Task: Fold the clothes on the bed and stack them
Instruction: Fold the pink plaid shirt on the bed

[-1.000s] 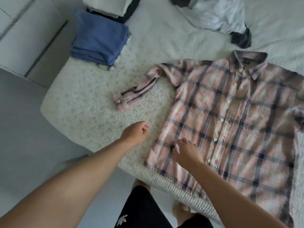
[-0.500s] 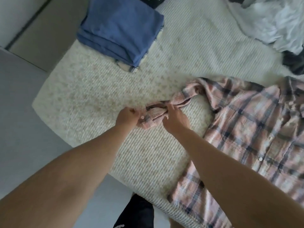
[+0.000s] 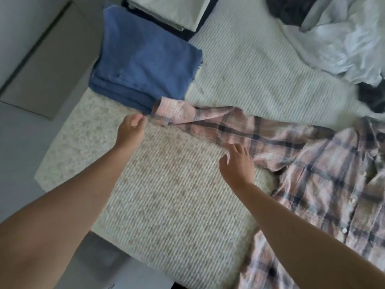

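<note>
Your left hand [image 3: 130, 130] has its fingers curled in at the cuff end of the plaid shirt's sleeve [image 3: 208, 122]; fingertips meet the cuff edge, looks like a pinch, but blur makes the exact grip hard to read. Your right hand [image 3: 237, 163] is spread, fingers loose and apart, holding nothing; the fingertips sit at the lower edge of the sleeve near the shoulder, touching or just above it, cannot tell which.

The pink plaid shirt [image 3: 325, 184] lies flat, front up, buttons showing, on the bed [image 3: 177, 205], body at the right side of the frame running off the right and bottom edges. The sleeve is stretched out straight, long axis running left and slightly away from you, cuff pointing at the folded blue garment [image 3: 145, 65]. The cuff overlaps or touches the near corner of that blue stack.

Blue stack sits at the bed's far left corner. Behind it, a folded pale cloth pile [image 3: 173, 11] on something dark. Top right: crumpled white clothing [image 3: 343, 38] with dark fabric next to it. Bed cover is a ribbed off-white knit. Grey floor [image 3: 20, 142] at left.
</note>
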